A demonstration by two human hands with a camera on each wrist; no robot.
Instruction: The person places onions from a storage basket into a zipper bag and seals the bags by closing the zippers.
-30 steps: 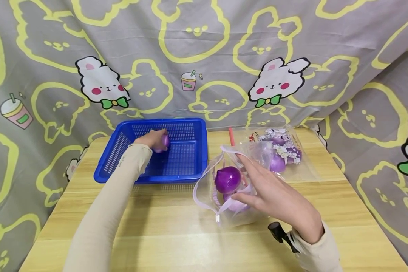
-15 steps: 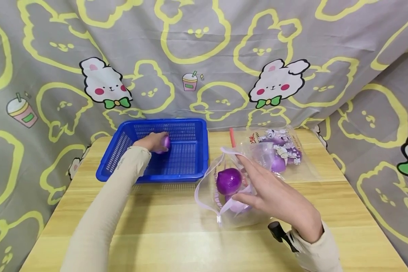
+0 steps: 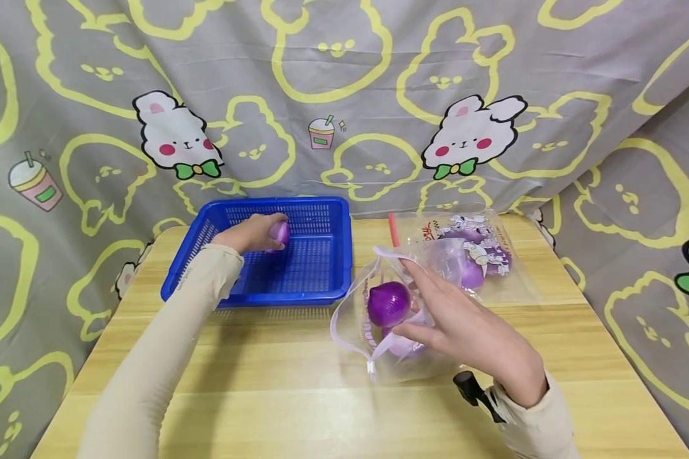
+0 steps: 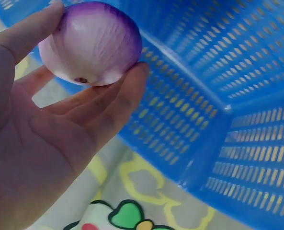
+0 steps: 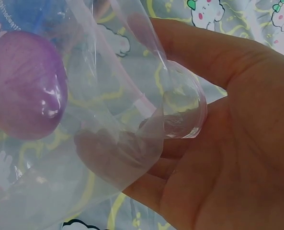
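My left hand point(image 3: 247, 233) pinches a purple onion point(image 3: 282, 235) between thumb and fingertips, over the left half of a blue basket point(image 3: 298, 298). In the left wrist view the onion point(image 4: 91, 45) shows a pale lower side, and the slotted basket wall point(image 4: 175, 129) is beyond it. My right hand point(image 3: 473, 328) holds the mouth of a clear zip bag point(image 3: 334, 328) spread, thumb and fingers at its lilac-edged rim. A dark purple onion point(image 3: 388, 304) sits in the bag's mouth, with a paler one partly hidden under it. One bagged onion point(image 5: 29, 86) shows in the right wrist view.
Behind the right hand lies another clear bag point(image 3: 522, 280) with a red closure strip, printed figures and purple onions inside. A wooden table point(image 3: 275, 395) carries everything. A patterned grey curtain point(image 3: 373, 83) hangs right behind the basket.
My left hand has lifted slightly inside the basket with the onion, and its sleeve has shifted a little left. The right hand and the bag keep nearly the same place.
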